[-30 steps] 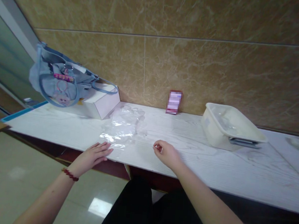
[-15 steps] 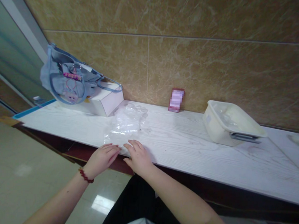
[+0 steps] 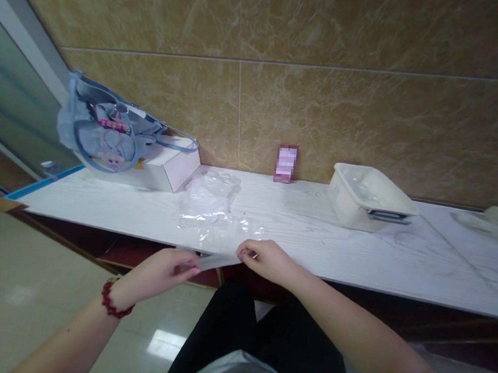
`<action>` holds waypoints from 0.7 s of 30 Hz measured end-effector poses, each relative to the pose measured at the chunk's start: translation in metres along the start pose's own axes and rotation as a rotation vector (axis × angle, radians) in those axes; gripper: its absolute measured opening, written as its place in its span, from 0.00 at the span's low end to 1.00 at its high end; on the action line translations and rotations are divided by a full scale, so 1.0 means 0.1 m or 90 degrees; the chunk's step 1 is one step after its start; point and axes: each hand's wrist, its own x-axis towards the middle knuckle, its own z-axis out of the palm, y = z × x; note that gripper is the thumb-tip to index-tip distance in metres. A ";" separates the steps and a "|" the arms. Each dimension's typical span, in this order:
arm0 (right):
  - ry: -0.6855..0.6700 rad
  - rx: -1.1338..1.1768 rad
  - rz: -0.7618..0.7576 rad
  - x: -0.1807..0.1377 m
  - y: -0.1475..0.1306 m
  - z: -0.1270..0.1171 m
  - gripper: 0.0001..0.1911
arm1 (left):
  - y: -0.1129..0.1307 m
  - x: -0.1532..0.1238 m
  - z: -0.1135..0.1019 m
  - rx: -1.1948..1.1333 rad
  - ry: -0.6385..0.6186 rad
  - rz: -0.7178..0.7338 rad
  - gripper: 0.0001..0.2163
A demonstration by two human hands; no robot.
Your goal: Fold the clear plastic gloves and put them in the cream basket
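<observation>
A clear plastic bag (image 3: 209, 206) lies crumpled on the white wood-grain counter (image 3: 305, 230), its near part drawn out over the front edge. My left hand (image 3: 177, 267), with a red beaded bracelet at the wrist, pinches one corner of the bag just off the counter's edge. At the opposite corner, my right hand (image 3: 265, 258) is closed on the plastic with thumb and fingers together. Between the two hands the bag's edge is stretched fairly straight. What lies inside the bag, if anything, cannot be made out.
A blue handbag (image 3: 103, 128) sits on a white box (image 3: 165, 169) at the left. A cream plastic bin (image 3: 359, 202) with a grey handle stands right of centre. A phone-like object (image 3: 286, 163) leans on the tiled wall. Pale material (image 3: 491, 220) lies far right.
My hands have moved apart, the right one rightward and the left slightly left and down. Both fingers sets have closed on the bag, and its near edge is now spread between them.
</observation>
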 end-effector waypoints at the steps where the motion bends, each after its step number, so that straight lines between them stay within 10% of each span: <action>1: 0.013 0.028 0.011 0.01 -0.01 -0.08 0.06 | 0.07 0.07 -0.08 -0.032 -0.010 -0.008 0.12; 10: 0.234 0.245 0.146 0.63 0.27 -1.06 0.05 | 0.27 1.50 -0.78 -0.386 0.155 -0.183 0.07; 21: 0.446 0.123 0.084 0.74 0.67 -1.84 0.05 | 0.48 2.62 -0.87 -0.356 0.399 0.092 0.06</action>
